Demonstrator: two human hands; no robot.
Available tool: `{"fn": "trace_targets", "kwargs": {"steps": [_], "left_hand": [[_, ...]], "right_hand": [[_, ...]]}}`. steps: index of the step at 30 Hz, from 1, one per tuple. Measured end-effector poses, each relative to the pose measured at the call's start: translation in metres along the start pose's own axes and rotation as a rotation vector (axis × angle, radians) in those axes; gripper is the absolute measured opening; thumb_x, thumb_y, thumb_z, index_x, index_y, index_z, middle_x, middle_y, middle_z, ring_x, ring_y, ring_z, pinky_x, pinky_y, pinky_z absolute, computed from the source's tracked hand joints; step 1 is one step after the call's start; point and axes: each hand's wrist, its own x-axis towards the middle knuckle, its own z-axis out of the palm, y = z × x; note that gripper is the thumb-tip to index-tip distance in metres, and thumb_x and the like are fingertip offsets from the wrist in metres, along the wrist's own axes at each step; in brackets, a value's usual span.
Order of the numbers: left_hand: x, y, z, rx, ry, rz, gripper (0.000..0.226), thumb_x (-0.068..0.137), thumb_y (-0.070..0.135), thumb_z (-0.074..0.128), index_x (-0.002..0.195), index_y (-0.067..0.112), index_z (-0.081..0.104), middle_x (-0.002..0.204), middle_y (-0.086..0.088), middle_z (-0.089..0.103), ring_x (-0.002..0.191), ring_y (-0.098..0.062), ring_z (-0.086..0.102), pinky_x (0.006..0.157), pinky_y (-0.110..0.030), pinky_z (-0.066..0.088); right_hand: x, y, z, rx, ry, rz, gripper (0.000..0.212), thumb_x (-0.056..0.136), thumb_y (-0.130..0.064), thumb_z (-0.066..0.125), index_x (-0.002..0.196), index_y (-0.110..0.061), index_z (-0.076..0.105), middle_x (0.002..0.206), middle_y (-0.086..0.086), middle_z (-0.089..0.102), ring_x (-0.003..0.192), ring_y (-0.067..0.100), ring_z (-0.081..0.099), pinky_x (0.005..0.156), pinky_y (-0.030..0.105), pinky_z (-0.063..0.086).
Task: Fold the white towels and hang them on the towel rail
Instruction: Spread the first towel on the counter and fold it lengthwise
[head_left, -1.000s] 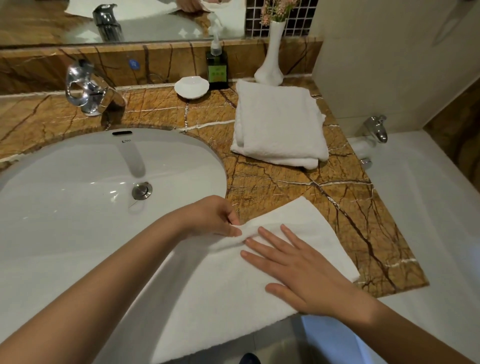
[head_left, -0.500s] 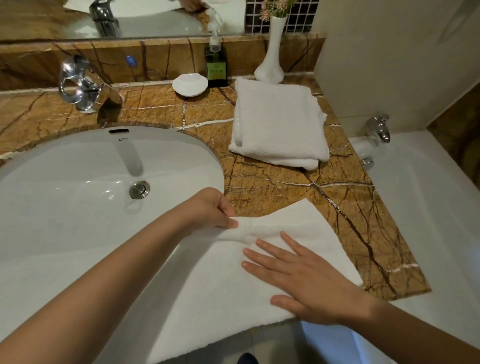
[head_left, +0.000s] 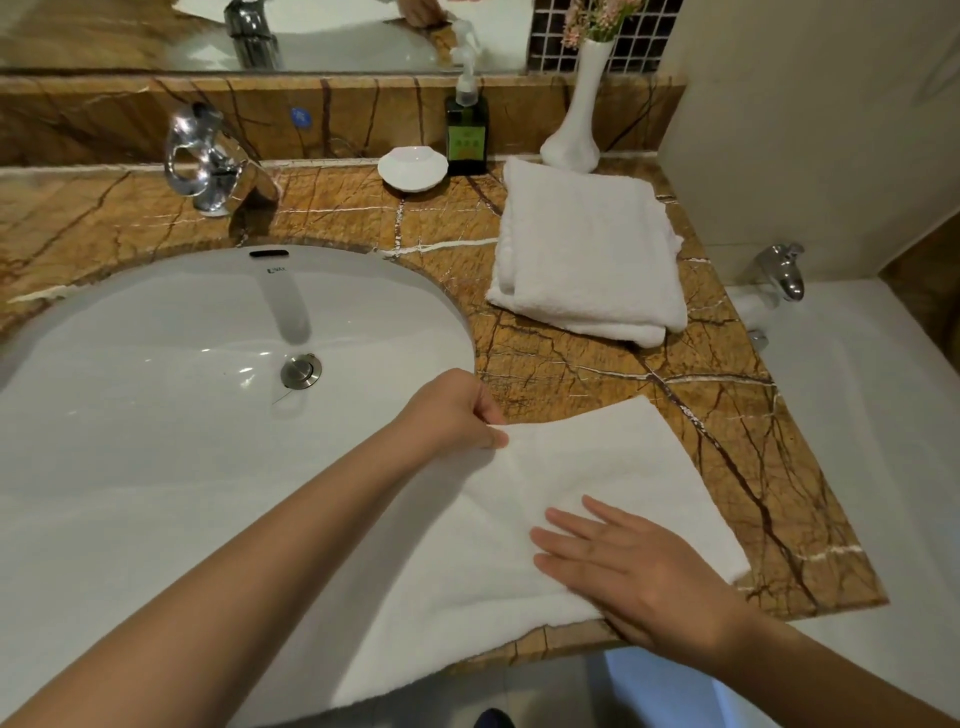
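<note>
- Head view: we see our left hand pinching the far edge of the towel between thumb and curled fingers, right at the rim of the sink;
- our right hand lies flat on the same towel, fingers straight and spread, pressing it down near the front edge of the counter;
- the towel is spread partly on the counter and partly over the sink's near right side; its near left end reaches past the front edge;
- a slight crease runs from the pinch toward our right hand;
- a folded white stack lies further back on the counter, well apart from the towel, just in front of a vase;
- left of the vase stand a bottle and a dish, just beside each other; a tap stands behind the sink;
- a tub lies to our right
</note>
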Motion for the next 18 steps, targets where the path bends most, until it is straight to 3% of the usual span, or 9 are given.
{"fn": "trace_targets", "kwargs": {"steps": [3, 6, 8, 11, 13, 18], "left_hand": [[-0.003, -0.004, 0.004, 0.023, 0.043, 0.12, 0.007, 0.076, 0.019, 0.077, 0.081, 0.014, 0.076, 0.074, 0.004, 0.067, 0.066, -0.007, 0.056, 0.062, -0.021, 0.041], [-0.009, -0.015, -0.004, -0.027, 0.047, 0.207, 0.014, 0.077, 0.03, 0.076, 0.073, 0.018, 0.07, 0.066, 0.015, 0.061, 0.056, 0.005, 0.052, 0.055, -0.012, 0.037], [-0.014, -0.028, -0.017, -0.03, 0.048, 0.195, 0.02, 0.081, 0.035, 0.072, 0.071, 0.017, 0.069, 0.065, 0.014, 0.06, 0.052, 0.007, 0.05, 0.053, -0.009, 0.035], [-0.023, -0.052, -0.045, -0.13, -0.141, 0.062, 0.026, 0.087, 0.032, 0.066, 0.069, 0.012, 0.065, 0.065, 0.006, 0.057, 0.054, -0.001, 0.048, 0.054, -0.012, 0.04], [-0.032, -0.067, -0.057, -0.201, -0.304, -0.019, 0.031, 0.09, 0.03, 0.063, 0.061, 0.02, 0.062, 0.058, 0.008, 0.051, 0.052, -0.005, 0.045, 0.05, -0.013, 0.037], [-0.04, -0.088, -0.07, -0.236, -0.43, -0.066, 0.044, 0.093, 0.03, 0.06, 0.054, 0.023, 0.041, 0.049, 0.009, 0.032, 0.043, -0.007, 0.026, 0.043, -0.019, 0.021]], "right_hand": [[0.021, -0.021, 0.0, -0.006, 0.05, 0.106, 0.031, 0.081, -0.035, 0.066, 0.104, -0.017, 0.074, 0.116, 0.003, 0.069, 0.109, 0.022, 0.064, 0.09, 0.036, 0.052], [0.061, -0.051, 0.007, 0.01, 0.016, 0.051, 0.026, 0.086, -0.038, 0.059, 0.097, -0.018, 0.07, 0.102, 0.003, 0.066, 0.091, 0.022, 0.06, 0.074, 0.029, 0.046], [0.087, -0.066, 0.012, 0.002, -0.061, 0.008, 0.025, 0.092, -0.038, 0.05, 0.093, -0.019, 0.066, 0.094, -0.001, 0.06, 0.084, 0.02, 0.054, 0.068, 0.03, 0.041], [0.111, -0.08, 0.021, -0.046, -0.148, 0.016, 0.025, 0.092, -0.043, 0.047, 0.091, -0.023, 0.062, 0.092, -0.004, 0.056, 0.082, 0.018, 0.051, 0.064, 0.029, 0.041], [0.119, -0.085, 0.025, -0.043, -0.148, 0.033, 0.021, 0.088, -0.043, 0.055, 0.085, -0.024, 0.062, 0.087, -0.005, 0.056, 0.077, 0.016, 0.052, 0.059, 0.027, 0.038], [0.124, -0.089, 0.032, -0.051, -0.124, 0.075, 0.013, 0.084, -0.037, 0.065, 0.076, -0.026, 0.064, 0.078, -0.008, 0.057, 0.071, 0.014, 0.054, 0.054, 0.026, 0.04]]}}
